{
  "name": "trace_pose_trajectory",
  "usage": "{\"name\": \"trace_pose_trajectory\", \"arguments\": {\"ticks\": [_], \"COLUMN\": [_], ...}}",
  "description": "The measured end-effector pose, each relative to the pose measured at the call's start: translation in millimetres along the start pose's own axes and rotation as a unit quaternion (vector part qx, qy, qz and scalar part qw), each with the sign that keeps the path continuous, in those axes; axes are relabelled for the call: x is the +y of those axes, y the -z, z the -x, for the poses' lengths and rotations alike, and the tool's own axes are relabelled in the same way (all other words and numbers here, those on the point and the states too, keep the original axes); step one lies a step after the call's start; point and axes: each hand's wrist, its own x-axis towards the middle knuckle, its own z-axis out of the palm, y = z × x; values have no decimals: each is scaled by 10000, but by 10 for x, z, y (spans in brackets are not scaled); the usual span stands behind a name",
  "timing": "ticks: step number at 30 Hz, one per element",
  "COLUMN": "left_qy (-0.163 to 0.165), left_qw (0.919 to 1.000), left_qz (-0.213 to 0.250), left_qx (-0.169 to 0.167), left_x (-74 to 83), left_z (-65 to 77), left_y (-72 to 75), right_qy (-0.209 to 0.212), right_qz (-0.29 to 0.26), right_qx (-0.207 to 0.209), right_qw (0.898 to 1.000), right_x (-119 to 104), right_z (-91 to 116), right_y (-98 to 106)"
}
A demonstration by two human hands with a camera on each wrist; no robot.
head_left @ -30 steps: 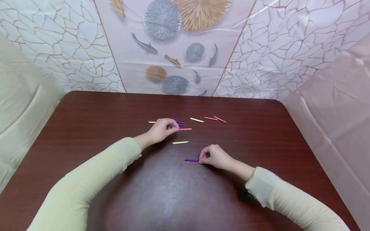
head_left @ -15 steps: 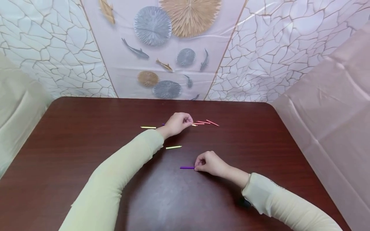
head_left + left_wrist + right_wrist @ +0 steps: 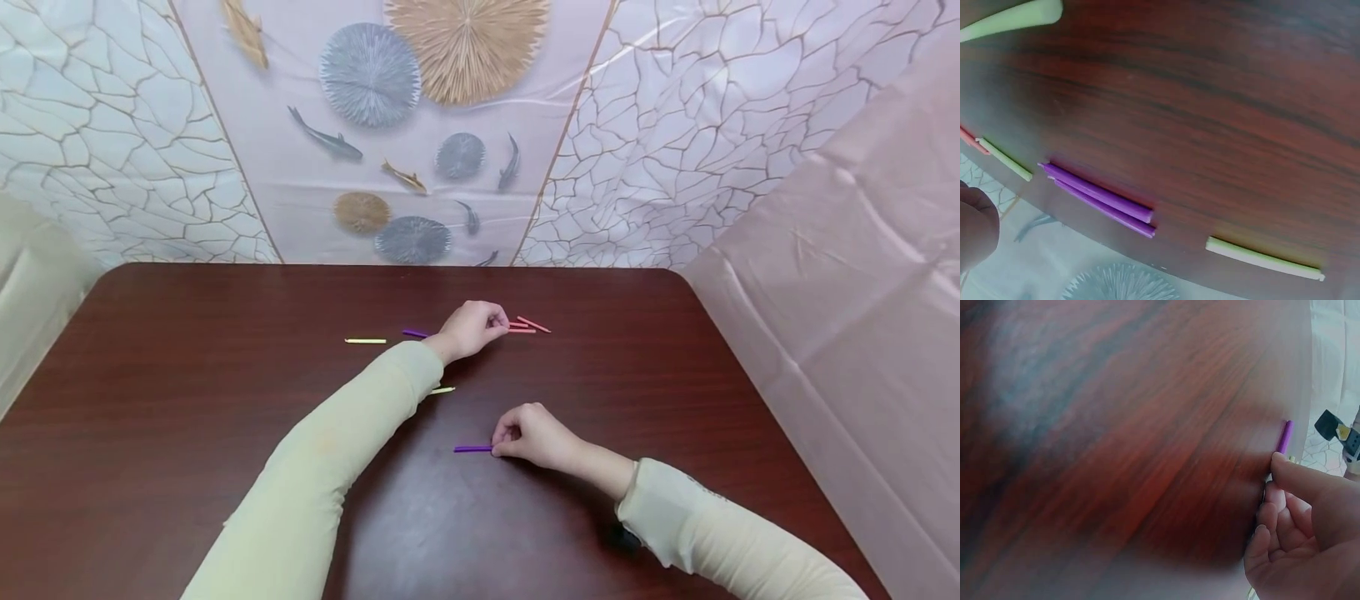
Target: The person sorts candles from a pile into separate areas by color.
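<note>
Out at the far side of the table, my left hand (image 3: 472, 327) pinches a coral candle (image 3: 523, 331) by its left end. That candle lies alongside one coral candle (image 3: 519, 324), and another coral candle (image 3: 536, 325) slants just to the right. Nearer to me, my right hand (image 3: 536, 437) pinches the right end of a purple candle (image 3: 471, 449), which points left; the same purple candle (image 3: 1285, 437) pokes past the thumb in the right wrist view. Only part of the left hand shows at the left wrist view's edge.
Two purple candles (image 3: 1100, 197) lie side by side, partly behind my left hand in the head view. A yellow candle (image 3: 365, 340) lies left of them. My left sleeve (image 3: 360, 433) partly covers another yellow candle (image 3: 444, 390). A third yellow candle (image 3: 1004, 159) lies near the coral ones.
My left hand has carried the coral candle right and away from me to the other coral candles. The right hand keeps its pinch on the purple candle. The head view has shifted.
</note>
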Motion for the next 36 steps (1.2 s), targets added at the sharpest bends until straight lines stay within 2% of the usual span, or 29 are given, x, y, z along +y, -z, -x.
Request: {"name": "trace_pose_trajectory", "arguments": {"ticks": [8,14,21,30,36], "left_qy": [280,301,349,452,291], "left_qw": [9987,9973,9954,9956,9994], "left_qz": [-401,-670,-893,-815,-134], "left_qx": [-147,-54,-28,-62,161], "left_x": [58,51,30,15,32], "left_z": [-42,-47,-71,-59,-42], "left_y": [-135,-232,-281,-196,-19], "right_qy": [-27,30,37,43,-25], "right_qz": [-35,-102,-90,-91,-89], "right_qx": [-18,-54,-37,-67,-62], "right_qw": [10000,9999,9999,9999,9999], "right_x": [7,0,22,-12,1], "right_z": [3,-3,-7,-11,-2], "right_y": [-4,-6,0,-1,7]}}
